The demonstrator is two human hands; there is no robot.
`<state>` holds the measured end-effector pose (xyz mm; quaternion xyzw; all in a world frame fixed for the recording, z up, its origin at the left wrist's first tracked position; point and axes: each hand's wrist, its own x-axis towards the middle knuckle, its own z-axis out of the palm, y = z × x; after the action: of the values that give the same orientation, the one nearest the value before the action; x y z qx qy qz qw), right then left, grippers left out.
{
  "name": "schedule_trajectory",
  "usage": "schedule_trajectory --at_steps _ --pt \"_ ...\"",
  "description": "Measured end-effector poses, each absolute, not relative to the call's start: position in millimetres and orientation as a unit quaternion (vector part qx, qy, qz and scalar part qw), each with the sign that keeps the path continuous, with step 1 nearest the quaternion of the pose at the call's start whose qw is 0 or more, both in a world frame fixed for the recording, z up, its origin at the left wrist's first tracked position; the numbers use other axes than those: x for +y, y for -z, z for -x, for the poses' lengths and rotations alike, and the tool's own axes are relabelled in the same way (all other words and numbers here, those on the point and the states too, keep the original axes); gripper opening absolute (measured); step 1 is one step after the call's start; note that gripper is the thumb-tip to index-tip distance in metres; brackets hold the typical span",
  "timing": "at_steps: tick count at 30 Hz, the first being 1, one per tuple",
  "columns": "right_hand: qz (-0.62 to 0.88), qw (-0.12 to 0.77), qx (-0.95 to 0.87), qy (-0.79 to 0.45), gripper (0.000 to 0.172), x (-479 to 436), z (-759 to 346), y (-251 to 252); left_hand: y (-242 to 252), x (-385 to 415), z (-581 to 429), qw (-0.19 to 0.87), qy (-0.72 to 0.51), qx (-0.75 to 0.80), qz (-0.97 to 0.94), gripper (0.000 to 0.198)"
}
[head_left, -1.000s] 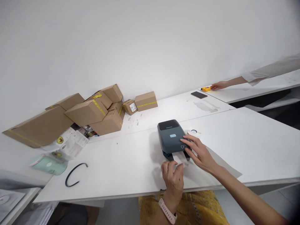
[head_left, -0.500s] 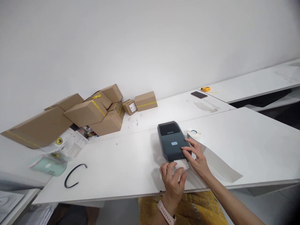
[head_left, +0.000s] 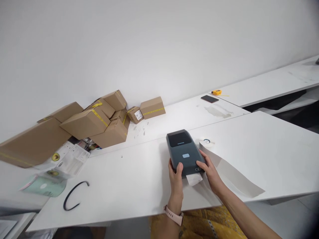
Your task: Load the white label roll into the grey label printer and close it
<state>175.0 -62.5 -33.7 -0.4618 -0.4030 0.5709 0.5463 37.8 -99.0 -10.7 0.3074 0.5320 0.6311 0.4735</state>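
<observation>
A dark grey-green label printer (head_left: 183, 154) with a pale button on top is between my two hands near the front of the white table. My left hand (head_left: 176, 176) grips its left front corner, thumb on top and fingers down the side. On the opposite side, my right hand (head_left: 210, 171) holds the right edge, with some fingertips resting on the top by the front. A short piece of white label paper (head_left: 194, 179) sticks out of the printer's front, touched by neither hand. Behind the printer, a roll of labels (head_left: 206, 142) trails a long strip (head_left: 236, 172) to the right.
Cardboard boxes (head_left: 83, 122) with yellow tape are piled at the back left. Plastic-wrapped packages (head_left: 47, 184) and a black curved band (head_left: 72, 196) lie on the left. A phone (head_left: 209, 99) and a yellow tape measure (head_left: 216, 92) rest at the back right.
My left hand has left the paper at the front and taken hold of the printer's left side. My right hand has closed round the right edge. The view has shifted slightly.
</observation>
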Motion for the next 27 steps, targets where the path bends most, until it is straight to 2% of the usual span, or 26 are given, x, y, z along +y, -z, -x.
schedule_trajectory --at_steps 7,14,17,20,23,25,27 --pt "0.472 0.549 -0.427 -0.541 0.068 -60 -174 44 28 -92 -38 0.448 -0.647 0.525 -0.323 0.067" --pt "0.47 0.527 -0.477 -0.523 0.069 -63 -179 42 18 -100 -28 0.462 -0.625 0.519 -0.356 0.07" --pt "0.472 0.522 -0.551 -0.448 0.064 -68 -185 34 26 -124 -21 0.448 -0.621 0.539 -0.351 0.064" --pt "0.455 0.511 -0.64 -0.35 0.049 -70 -190 24 39 -151 -22 0.421 -0.595 0.611 -0.309 0.061" --pt "0.426 0.494 -0.692 -0.308 0.042 -68 -192 18 38 -164 -34 0.521 -0.547 0.598 -0.266 0.068" --pt "0.422 0.485 -0.7 -0.31 0.045 -66 -192 16 27 -162 -45 0.641 -0.506 0.53 -0.227 0.072" --pt "0.427 0.48 -0.696 -0.321 0.047 -67 -192 15 13 -154 -56 0.713 -0.456 0.501 -0.182 0.074"
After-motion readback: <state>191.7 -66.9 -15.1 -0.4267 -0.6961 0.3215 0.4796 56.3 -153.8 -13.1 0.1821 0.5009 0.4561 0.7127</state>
